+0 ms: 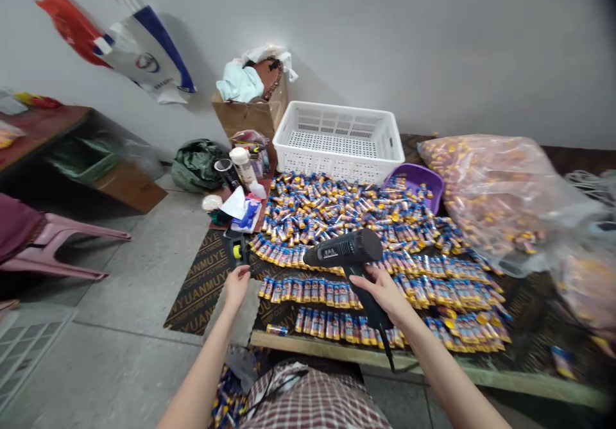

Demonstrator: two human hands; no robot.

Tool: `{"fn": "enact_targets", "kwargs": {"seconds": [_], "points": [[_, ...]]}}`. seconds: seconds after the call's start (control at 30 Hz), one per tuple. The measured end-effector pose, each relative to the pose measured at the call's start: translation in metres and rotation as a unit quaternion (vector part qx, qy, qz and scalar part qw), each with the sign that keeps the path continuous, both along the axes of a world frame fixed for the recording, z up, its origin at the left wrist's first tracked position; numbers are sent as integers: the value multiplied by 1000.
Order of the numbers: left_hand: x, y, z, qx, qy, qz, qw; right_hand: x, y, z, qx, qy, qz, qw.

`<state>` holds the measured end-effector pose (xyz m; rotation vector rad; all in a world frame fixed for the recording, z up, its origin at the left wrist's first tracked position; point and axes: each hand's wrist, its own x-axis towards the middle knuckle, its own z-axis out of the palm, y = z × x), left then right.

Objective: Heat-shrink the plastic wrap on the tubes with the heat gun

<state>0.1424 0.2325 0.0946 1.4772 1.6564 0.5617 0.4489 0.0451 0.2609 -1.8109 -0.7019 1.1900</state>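
Observation:
My right hand (380, 291) is closed round the handle of a black heat gun (347, 251), whose barrel points left over rows of small blue-and-yellow tubes (337, 291) laid on a dark board (522, 295). My left hand (237, 284) reaches to the board's left edge, fingers curled beside a small black-and-yellow device (237, 249); whether it grips the device I cannot tell. A big loose heap of the same tubes (346, 211) lies behind the rows.
A white plastic basket (339, 137) and a purple tub (418, 182) stand behind the heap. A clear bag of tubes (495, 192) lies right. Bottles and a cardboard box (250, 111) stand at the left, a pink chair (52, 243) on the floor.

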Motion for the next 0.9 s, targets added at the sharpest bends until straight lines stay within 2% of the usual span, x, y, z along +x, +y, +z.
{"fn": "enact_targets", "kwargs": {"seconds": [0.07,0.17,0.3,0.4,0.47,0.53,0.63,0.77,0.9], "points": [[12,-1,-5,-2,3,-26,1000,16,-24,9,-18,-18,-39,999],[51,-6,-8,-3,-1,-91,996,42,-62,21,-39,-41,-107,993],[130,-23,-2,-22,-13,-221,975,71,-102,33,-64,-50,-173,982],[194,-43,8,-52,33,-312,948,84,-120,37,-70,-27,-193,978],[231,-56,14,-66,111,-321,938,91,-127,38,-75,-2,-196,978],[259,-69,15,-69,202,-295,931,98,-134,38,-67,8,-197,978],[284,-84,11,-43,295,-267,916,113,-146,36,-63,8,-191,980],[299,-93,0,-23,323,-263,909,144,-163,31,-51,5,-173,984],[316,-78,3,1,288,-324,901,182,-176,19,-27,3,-139,990]]}}
